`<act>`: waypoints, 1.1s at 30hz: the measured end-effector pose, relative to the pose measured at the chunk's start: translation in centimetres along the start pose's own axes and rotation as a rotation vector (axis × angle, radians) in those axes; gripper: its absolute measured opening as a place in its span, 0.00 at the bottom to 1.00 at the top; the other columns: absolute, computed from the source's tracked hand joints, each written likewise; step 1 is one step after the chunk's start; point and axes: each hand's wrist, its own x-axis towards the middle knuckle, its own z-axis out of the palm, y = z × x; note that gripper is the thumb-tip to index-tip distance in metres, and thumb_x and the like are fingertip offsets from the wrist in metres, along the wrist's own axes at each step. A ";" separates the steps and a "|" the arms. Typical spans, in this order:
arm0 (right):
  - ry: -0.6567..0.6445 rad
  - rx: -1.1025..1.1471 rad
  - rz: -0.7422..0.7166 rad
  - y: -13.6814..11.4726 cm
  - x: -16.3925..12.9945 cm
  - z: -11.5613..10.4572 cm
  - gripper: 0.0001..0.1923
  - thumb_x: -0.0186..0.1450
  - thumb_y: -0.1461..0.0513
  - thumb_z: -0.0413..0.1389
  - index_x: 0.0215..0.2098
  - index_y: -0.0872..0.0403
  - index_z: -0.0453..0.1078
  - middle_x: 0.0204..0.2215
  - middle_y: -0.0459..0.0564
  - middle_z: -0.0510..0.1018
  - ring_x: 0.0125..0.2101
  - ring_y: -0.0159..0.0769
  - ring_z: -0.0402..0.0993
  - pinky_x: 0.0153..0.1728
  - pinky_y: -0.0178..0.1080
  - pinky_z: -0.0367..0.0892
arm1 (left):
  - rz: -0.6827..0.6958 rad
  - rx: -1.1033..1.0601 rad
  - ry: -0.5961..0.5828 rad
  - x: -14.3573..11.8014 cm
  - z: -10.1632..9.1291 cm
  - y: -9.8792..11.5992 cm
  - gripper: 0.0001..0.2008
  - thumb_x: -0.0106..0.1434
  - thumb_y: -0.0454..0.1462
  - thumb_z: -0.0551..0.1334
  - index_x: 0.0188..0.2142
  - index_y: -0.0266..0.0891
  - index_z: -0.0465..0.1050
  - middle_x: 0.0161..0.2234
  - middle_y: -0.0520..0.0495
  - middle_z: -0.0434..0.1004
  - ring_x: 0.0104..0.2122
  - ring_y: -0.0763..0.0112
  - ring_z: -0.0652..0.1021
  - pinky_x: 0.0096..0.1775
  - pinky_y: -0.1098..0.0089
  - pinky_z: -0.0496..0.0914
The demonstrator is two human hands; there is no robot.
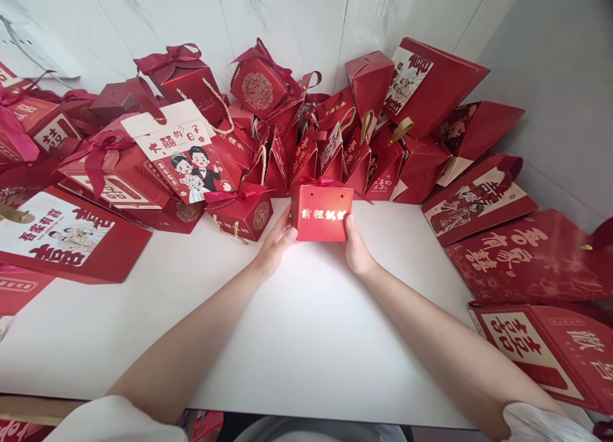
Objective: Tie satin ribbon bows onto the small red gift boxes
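Observation:
Between my two hands is a small red gift box point(322, 228) with shiny gold lettering on the face toward me and two small holes near its top edge. A red ribbon shows behind that edge. My left hand point(275, 241) grips the box's left side, thumb at the front corner. On the opposite side, my right hand point(358, 244) presses its thumb against the front face. The fingers behind the box are hidden. Just left of my left hand sits another red box point(244, 211) with a ribbon and gold rope handle.
Red gift boxes and bags crowd the white table point(306, 340) along its back and sides. A couple-print bag point(191, 158) leans at back left, a large box point(76, 237) lies at left, and flat red bags point(531, 257) line the right. A marble-patterned wall point(297, 20) rises behind.

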 end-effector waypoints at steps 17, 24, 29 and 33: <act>0.018 0.062 0.000 -0.1 0.5 0.1 0.39 0.70 0.37 0.29 0.60 0.48 0.65 0.51 0.49 0.76 0.61 0.50 0.64 0.58 0.52 0.68 | -0.021 0.092 -0.055 -0.2 0.5 0.7 0.43 0.62 0.53 0.61 0.70 0.51 0.44 0.67 0.40 0.58 0.62 0.48 0.66 0.60 0.48 0.64; 0.022 0.081 -0.009 0.2 0.6 0.1 0.39 0.70 0.37 0.28 0.62 0.47 0.62 0.52 0.49 0.76 0.60 0.51 0.66 0.57 0.53 0.69 | -0.044 0.132 -0.030 -0.2 0.4 0.5 0.46 0.61 0.55 0.62 0.71 0.49 0.41 0.62 0.37 0.66 0.55 0.51 0.73 0.58 0.47 0.64; 0.043 0.110 0.028 0.1 0.6 0.0 0.39 0.69 0.37 0.29 0.61 0.49 0.62 0.54 0.50 0.75 0.59 0.49 0.66 0.55 0.50 0.71 | -0.060 0.161 -0.003 -0.2 0.2 0.3 0.44 0.63 0.55 0.60 0.71 0.50 0.40 0.52 0.40 0.74 0.49 0.55 0.77 0.57 0.47 0.65; 0.057 0.247 0.042 0.0 0.5 -0.2 0.35 0.70 0.38 0.35 0.60 0.49 0.63 0.55 0.50 0.74 0.57 0.50 0.69 0.53 0.50 0.72 | -0.074 0.191 0.028 -0.2 0.1 0.1 0.45 0.63 0.55 0.60 0.71 0.48 0.38 0.45 0.42 0.77 0.46 0.56 0.79 0.56 0.48 0.66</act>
